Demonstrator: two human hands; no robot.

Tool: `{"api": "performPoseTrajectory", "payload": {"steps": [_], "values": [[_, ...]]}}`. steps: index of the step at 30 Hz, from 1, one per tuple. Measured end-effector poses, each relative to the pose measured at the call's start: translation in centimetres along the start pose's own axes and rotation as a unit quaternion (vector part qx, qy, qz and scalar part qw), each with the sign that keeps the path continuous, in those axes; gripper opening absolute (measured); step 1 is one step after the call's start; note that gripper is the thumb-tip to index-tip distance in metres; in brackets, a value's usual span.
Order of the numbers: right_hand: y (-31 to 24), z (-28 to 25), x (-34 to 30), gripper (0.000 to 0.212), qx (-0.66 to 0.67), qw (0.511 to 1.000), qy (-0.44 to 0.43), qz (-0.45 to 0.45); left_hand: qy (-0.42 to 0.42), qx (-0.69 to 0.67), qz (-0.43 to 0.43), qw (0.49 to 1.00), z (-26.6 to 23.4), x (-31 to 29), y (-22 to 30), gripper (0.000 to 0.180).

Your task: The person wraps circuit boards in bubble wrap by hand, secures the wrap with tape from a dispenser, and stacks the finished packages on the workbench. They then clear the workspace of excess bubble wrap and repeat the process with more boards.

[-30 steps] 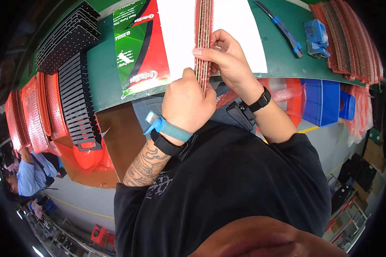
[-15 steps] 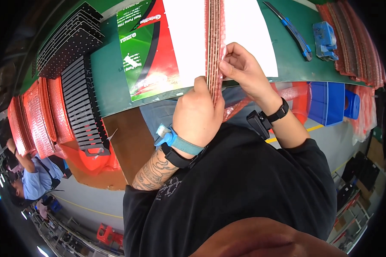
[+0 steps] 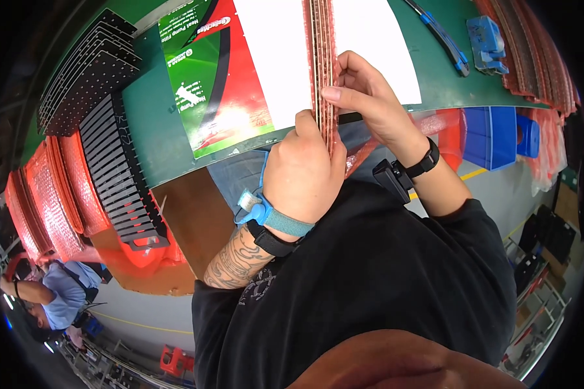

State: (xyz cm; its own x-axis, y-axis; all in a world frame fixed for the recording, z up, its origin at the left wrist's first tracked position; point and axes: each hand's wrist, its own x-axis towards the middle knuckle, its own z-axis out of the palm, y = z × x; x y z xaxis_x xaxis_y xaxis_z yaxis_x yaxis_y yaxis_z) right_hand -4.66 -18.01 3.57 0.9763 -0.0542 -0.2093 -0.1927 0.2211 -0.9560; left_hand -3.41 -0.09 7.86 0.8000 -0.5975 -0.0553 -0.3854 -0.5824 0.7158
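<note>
A long, narrow bundle of thin strips (image 3: pixel 320 55), edged with pink bubble wrap (image 3: pixel 331 39), stands out over the table's near edge. My left hand (image 3: pixel 302 172) is closed round its near end, with the thumb side toward the strips. At the bundle's right side, my right hand (image 3: pixel 376 107) has its thumb pressed on the wrap and its other fingers curled. The fingertips behind the wrap are partly hidden. Below the bundle's far part lies a bright white sheet (image 3: pixel 272 58) on the green table (image 3: pixel 152 139).
A green-and-red printed sheet (image 3: pixel 243 84) lies left. Black perforated panels (image 3: pixel 87 78) and a black slotted rack (image 3: pixel 120 168) stand farther left. At right are a blue-black utility knife (image 3: pixel 441 39), a blue holder (image 3: pixel 485 42), wrapped bundles (image 3: pixel 532 55) and a blue bin (image 3: pixel 490 139). A person (image 3: pixel 71 288) works at far left.
My right thumb has shifted left, from the wrap's edge onto the bundle's face. My left hand keeps its grip. The whole view has turned slightly.
</note>
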Motion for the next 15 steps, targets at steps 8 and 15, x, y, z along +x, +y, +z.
{"api": "performPoseTrajectory", "payload": {"steps": [8, 15], "values": [[-1.0, 0.6, -1.4, 0.03, -0.042, 0.995, 0.071, -0.053, 0.012, -0.17, -0.036, 0.985, -1.4, 0.7, -1.6, 0.036], [-0.9, 0.5, -9.5, 0.026, -0.027, 0.999, -0.014, 0.044, -0.025, -0.73, -0.152, 0.666, 1.5, 1.1, -3.7, 0.036]]}}
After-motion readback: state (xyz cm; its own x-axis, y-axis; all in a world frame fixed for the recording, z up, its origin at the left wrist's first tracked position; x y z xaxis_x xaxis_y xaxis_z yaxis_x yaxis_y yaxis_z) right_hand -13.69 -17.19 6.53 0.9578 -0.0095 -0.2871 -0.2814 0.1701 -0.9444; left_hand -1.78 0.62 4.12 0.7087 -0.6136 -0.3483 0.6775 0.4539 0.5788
